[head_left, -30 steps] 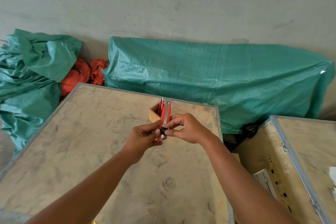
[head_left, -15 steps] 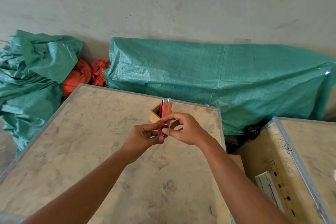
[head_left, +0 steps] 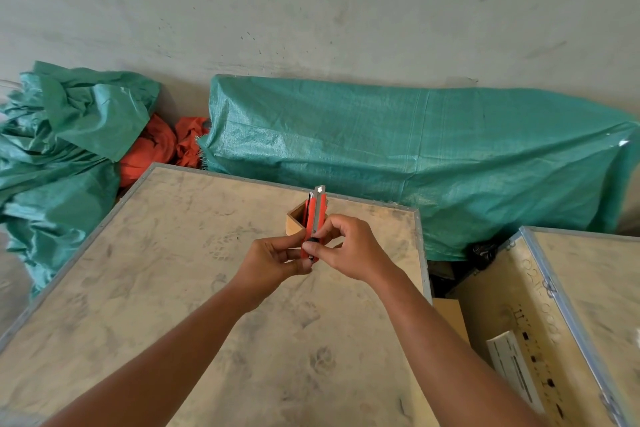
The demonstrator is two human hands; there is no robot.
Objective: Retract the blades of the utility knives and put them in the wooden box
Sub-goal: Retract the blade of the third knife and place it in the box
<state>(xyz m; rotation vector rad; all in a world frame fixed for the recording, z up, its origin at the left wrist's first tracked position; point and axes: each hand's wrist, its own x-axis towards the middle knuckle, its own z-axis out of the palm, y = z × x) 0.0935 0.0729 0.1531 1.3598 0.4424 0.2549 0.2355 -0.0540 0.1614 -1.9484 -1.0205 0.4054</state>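
Red plastic utility knife [head_left: 316,218], light and stiff, stands upright above the surface [head_left: 156,270], before the wooden box [head_left: 296,222]. Left hand [head_left: 273,262] pinches its base; right hand [head_left: 349,250] fingers pinch the slider. Hold the body, clear of the blade.

surface: plywood crate top [head_left: 145,288], metal-edged, dusty, smudged with prints | resting on it: 1 small wooden box [head_left: 295,222] near the far edge | box contents: red knives stood upright
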